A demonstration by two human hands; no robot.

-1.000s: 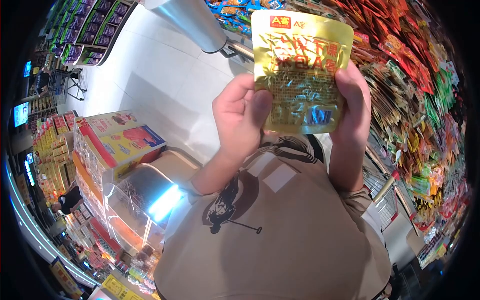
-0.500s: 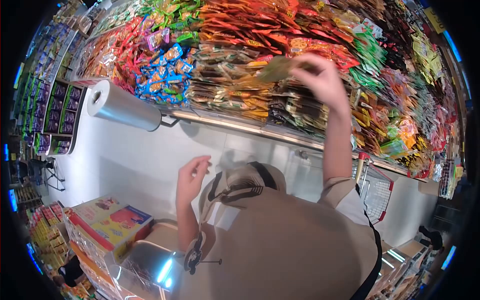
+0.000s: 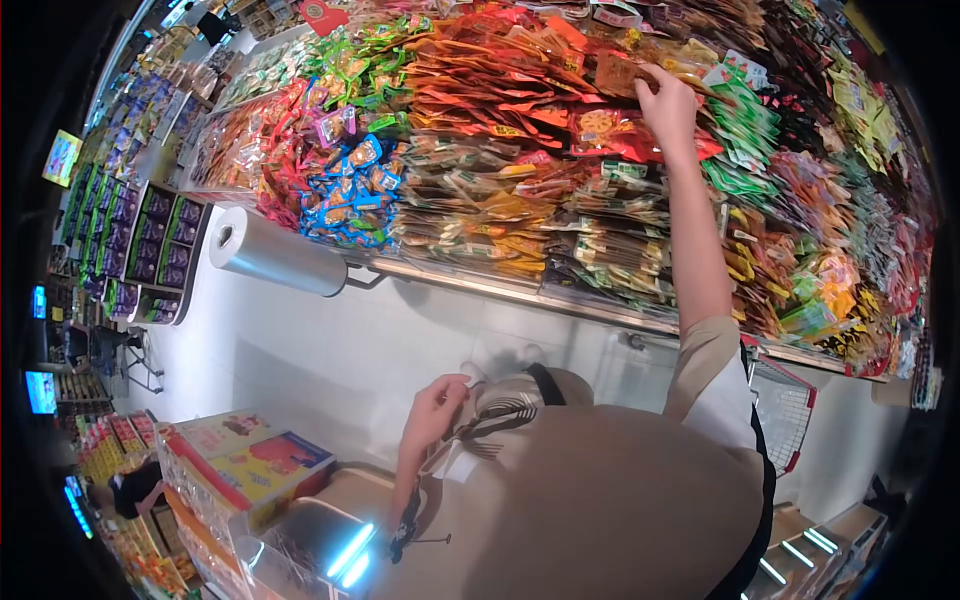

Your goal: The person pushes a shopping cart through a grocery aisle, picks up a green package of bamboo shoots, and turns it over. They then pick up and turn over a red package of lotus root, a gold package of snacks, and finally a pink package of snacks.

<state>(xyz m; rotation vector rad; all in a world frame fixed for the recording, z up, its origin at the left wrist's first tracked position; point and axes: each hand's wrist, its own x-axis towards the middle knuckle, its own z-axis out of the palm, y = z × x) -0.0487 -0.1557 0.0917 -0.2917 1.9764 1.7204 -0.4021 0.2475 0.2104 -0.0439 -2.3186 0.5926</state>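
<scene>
My right hand (image 3: 668,110) reaches over the heaped snack display, fingers closed on the edge of a flat brownish-orange snack packet (image 3: 614,75). Beneath it lie red packets (image 3: 612,133), with green packets (image 3: 745,130) to the right. Nearer the front edge are rows of brown and clear packets (image 3: 620,230). Low in front of my body, over the floor, my left hand (image 3: 437,408) hangs with loosely bent fingers, and I see nothing in it.
A large plastic-bag roll (image 3: 280,252) is mounted on the display's front rail. A shopping cart (image 3: 783,405) stands at the right. Behind me at lower left are printed cartons (image 3: 265,460). Purple packs (image 3: 150,240) fill a shelf at left. Another person (image 3: 135,490) is at lower left.
My right hand has moved farther back across the display with a packet, from above the brown rows to above the red packets. My left hand appears lower and farther right.
</scene>
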